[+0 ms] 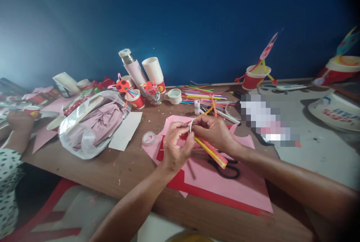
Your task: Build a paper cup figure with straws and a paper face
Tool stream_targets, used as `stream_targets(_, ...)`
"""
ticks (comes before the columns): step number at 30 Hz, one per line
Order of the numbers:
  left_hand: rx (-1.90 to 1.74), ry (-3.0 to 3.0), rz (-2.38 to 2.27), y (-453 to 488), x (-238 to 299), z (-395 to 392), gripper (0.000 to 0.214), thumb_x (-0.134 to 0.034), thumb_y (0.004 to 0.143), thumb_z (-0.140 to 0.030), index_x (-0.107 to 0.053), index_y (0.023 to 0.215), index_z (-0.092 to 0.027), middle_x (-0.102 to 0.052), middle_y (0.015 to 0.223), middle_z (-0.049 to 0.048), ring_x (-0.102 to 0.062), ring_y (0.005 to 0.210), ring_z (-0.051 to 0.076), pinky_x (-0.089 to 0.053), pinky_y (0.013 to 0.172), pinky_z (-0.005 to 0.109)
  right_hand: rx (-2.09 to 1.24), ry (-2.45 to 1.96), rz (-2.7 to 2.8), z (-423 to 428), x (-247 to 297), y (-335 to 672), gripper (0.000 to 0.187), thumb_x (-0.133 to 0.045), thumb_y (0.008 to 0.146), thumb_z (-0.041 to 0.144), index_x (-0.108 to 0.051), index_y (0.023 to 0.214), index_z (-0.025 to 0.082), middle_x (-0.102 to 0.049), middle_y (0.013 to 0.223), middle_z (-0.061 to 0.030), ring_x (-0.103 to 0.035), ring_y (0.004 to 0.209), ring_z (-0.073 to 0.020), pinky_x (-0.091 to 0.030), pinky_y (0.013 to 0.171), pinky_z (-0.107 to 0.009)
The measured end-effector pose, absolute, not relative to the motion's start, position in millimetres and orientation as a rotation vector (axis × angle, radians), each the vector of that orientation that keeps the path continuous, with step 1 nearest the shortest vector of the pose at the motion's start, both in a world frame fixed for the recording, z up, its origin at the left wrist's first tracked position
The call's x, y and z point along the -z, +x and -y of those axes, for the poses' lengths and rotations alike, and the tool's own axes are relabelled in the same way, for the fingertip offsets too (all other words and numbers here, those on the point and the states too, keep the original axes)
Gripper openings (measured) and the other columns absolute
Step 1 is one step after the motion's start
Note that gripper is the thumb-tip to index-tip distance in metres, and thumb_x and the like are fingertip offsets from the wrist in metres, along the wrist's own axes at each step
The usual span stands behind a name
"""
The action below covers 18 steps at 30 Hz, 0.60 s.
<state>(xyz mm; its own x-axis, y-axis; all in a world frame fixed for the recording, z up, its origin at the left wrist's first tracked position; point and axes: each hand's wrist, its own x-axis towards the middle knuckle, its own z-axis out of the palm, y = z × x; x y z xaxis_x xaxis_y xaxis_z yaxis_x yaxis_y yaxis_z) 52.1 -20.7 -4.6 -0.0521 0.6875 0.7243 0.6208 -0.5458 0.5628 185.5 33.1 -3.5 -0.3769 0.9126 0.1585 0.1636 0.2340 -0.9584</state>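
Observation:
My left hand is closed, its thumb and fingertips pinching a small white curved piece, perhaps a rim or strip. From the other side my right hand pinches at the same piece. Yellow and pink stick-like strips, which look like pipe cleaners, slant down toward me from under my right hand. Orange strips stick up behind that hand. Beneath both hands lie pink paper and red paper. Black-handled scissors rest on the pink sheet, partly hidden.
A tape roll sits left of my hands. Behind are a mug, pipe cleaners, stacked cups and a thermos. A plastic bag and white card lie left. Another person's hand is far left; a decorated cup stands right.

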Motion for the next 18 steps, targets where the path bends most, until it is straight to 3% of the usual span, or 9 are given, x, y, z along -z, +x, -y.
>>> stream_targets(18,-1.539,1.806,-1.499,43,8,21,0.011,-0.049,0.083,-0.019,-0.060,0.085,-0.017,-0.063,0.083,0.0049,-0.060,0.078,0.014,-0.049,0.072,0.028,-1.181,-0.990,1.639,-26,9,182,0.005,-0.054,0.073,0.019,-0.058,0.072,0.016,-0.060,0.067,0.0011,-0.053,0.060,-0.0102,-0.041,0.056,-0.021)
